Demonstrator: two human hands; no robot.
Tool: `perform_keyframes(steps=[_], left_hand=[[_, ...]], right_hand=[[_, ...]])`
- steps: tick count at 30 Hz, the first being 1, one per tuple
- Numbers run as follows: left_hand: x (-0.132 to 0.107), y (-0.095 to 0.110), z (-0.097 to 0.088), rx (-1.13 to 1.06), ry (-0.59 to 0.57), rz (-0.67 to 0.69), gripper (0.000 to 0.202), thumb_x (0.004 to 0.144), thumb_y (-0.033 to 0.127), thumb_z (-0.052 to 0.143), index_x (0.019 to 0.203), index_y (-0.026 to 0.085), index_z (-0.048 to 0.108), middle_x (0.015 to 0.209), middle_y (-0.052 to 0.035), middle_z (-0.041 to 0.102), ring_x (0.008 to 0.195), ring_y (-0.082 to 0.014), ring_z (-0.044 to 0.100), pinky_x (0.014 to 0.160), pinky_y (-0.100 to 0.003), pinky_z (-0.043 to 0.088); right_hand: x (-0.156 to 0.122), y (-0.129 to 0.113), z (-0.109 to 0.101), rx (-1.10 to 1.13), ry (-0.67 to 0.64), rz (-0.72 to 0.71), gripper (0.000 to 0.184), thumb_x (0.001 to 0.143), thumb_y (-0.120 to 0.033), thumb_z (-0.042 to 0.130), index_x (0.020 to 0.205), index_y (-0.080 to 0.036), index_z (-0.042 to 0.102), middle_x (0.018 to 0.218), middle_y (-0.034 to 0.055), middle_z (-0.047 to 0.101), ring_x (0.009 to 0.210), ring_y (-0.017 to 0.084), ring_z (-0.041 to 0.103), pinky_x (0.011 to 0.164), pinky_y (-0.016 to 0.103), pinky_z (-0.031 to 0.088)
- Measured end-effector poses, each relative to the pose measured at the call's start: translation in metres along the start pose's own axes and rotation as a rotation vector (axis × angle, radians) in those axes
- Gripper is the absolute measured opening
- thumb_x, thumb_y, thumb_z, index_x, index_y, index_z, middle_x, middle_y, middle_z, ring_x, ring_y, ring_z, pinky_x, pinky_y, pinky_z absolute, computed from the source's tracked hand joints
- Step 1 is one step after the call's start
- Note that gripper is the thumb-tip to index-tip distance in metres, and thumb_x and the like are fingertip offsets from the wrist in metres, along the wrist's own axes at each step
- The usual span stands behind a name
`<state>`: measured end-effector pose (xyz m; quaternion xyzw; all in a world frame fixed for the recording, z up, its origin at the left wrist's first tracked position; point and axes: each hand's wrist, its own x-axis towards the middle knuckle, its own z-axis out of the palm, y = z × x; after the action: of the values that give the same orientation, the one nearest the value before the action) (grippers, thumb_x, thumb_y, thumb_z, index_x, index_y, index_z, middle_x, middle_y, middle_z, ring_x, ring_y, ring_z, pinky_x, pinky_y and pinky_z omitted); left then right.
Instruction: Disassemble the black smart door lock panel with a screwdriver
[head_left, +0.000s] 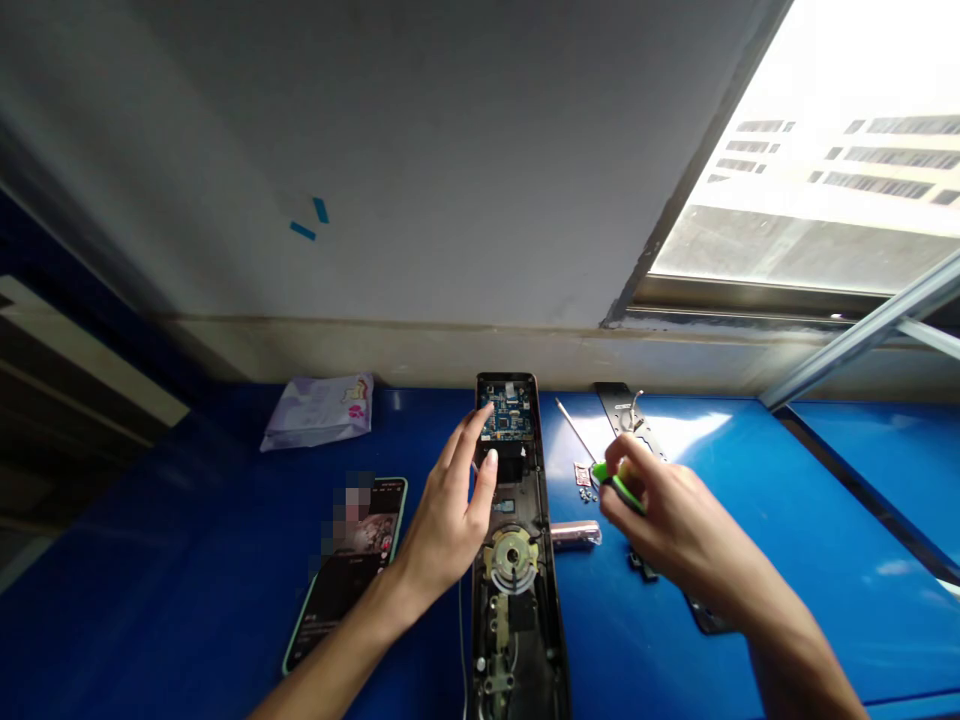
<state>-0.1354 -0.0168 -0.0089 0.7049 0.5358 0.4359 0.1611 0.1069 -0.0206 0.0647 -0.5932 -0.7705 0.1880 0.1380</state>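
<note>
A long black electronic lock housing (536, 560) lies lengthwise on the blue table, its inside facing up. At its far end is a blue circuit board (511, 415), and a round metal part sits near the middle. My left hand (454, 500) is open over the housing's left side. Its fingers reach to the board's edge and its thumb lies over the black block below. Right of the housing, my right hand (664, 505) is closed around a screwdriver (619, 487) with a green and black handle. A slim silver shaft seems to run from it toward the far left.
A phone (345, 590) in a light green case lies at left, a pale packet (319, 412) behind it. Small screws (589, 495), a pinkish cylinder (576, 534) and a black plate (619, 400) are at right. Wall and window stand behind.
</note>
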Motion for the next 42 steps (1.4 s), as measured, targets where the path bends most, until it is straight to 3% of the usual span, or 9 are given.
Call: perform_keyframes(steps=[3, 6, 11, 15, 19, 24, 32, 42], left_hand=[[0.004, -0.004, 0.001, -0.055, 0.012, -0.038, 0.047, 0.109, 0.030, 0.043, 0.156, 0.022, 0.041, 0.157, -0.0135, 0.056, 0.145, -0.0249, 0.055, 0.121, -0.046, 0.049], [0.005, -0.009, 0.002, -0.141, 0.013, -0.083, 0.044, 0.108, 0.029, 0.045, 0.152, 0.023, 0.044, 0.147, -0.0133, 0.066, 0.130, -0.0239, 0.068, 0.109, -0.042, 0.058], [-0.002, -0.011, 0.003, -0.179, 0.035, -0.097, 0.046, 0.107, 0.028, 0.046, 0.153, 0.024, 0.045, 0.142, -0.0131, 0.069, 0.117, -0.0231, 0.074, 0.098, -0.039, 0.063], [-0.010, -0.011, 0.004, -0.119, 0.065, -0.098, 0.044, 0.108, 0.028, 0.043, 0.152, 0.026, 0.045, 0.153, -0.0112, 0.060, 0.134, -0.0250, 0.064, 0.107, -0.043, 0.059], [-0.017, -0.012, 0.003, -0.083, 0.061, -0.078, 0.045, 0.109, 0.027, 0.042, 0.153, 0.026, 0.044, 0.155, -0.0105, 0.057, 0.142, -0.0252, 0.058, 0.113, -0.045, 0.055], [-0.022, -0.009, -0.001, -0.066, 0.041, -0.021, 0.045, 0.109, 0.023, 0.040, 0.153, 0.028, 0.045, 0.154, -0.0083, 0.059, 0.144, -0.0235, 0.055, 0.117, -0.044, 0.053], [-0.023, -0.005, -0.006, -0.107, -0.004, -0.005, 0.044, 0.109, 0.023, 0.037, 0.151, 0.030, 0.047, 0.145, -0.0067, 0.064, 0.137, -0.0218, 0.060, 0.113, -0.042, 0.054], [-0.022, -0.006, -0.004, -0.189, -0.052, -0.036, 0.040, 0.111, 0.027, 0.036, 0.149, 0.031, 0.049, 0.148, -0.0047, 0.061, 0.142, -0.0206, 0.055, 0.118, -0.041, 0.049]], right_hand=[[0.005, -0.005, -0.039, 0.108, 0.190, -0.123, 0.021, 0.098, -0.047, 0.053, 0.099, -0.026, 0.058, 0.073, 0.0018, 0.073, 0.055, 0.016, 0.065, 0.045, 0.024, 0.045], [0.010, -0.014, -0.061, 0.095, 0.342, -0.255, 0.024, 0.096, -0.048, 0.063, 0.101, -0.026, 0.068, 0.083, 0.0037, 0.079, 0.055, 0.015, 0.068, 0.042, 0.023, 0.047], [0.021, -0.036, -0.060, 0.354, 0.521, -0.275, 0.026, 0.087, -0.046, 0.079, 0.102, -0.025, 0.072, 0.092, 0.0029, 0.080, 0.076, 0.018, 0.078, 0.059, 0.025, 0.063], [0.028, -0.053, -0.050, 0.422, 0.690, -0.322, 0.034, 0.083, -0.036, 0.085, 0.110, -0.025, 0.068, 0.094, 0.0011, 0.078, 0.081, 0.018, 0.078, 0.073, 0.031, 0.066], [0.031, -0.062, -0.043, 0.371, 0.697, -0.414, 0.032, 0.087, -0.028, 0.081, 0.116, -0.026, 0.067, 0.100, 0.0014, 0.077, 0.087, 0.019, 0.076, 0.079, 0.036, 0.066], [0.030, -0.063, -0.040, 0.366, 0.685, -0.484, 0.033, 0.088, -0.018, 0.077, 0.117, -0.028, 0.066, 0.097, -0.0005, 0.076, 0.083, 0.018, 0.075, 0.074, 0.035, 0.064], [0.030, -0.067, -0.037, 0.288, 0.671, -0.543, 0.027, 0.088, -0.016, 0.076, 0.112, -0.027, 0.066, 0.092, -0.0025, 0.077, 0.073, 0.013, 0.072, 0.065, 0.030, 0.059], [0.028, -0.065, -0.040, 0.260, 0.663, -0.565, 0.027, 0.089, -0.015, 0.075, 0.111, -0.027, 0.066, 0.092, -0.0032, 0.075, 0.074, 0.012, 0.072, 0.065, 0.028, 0.059]])
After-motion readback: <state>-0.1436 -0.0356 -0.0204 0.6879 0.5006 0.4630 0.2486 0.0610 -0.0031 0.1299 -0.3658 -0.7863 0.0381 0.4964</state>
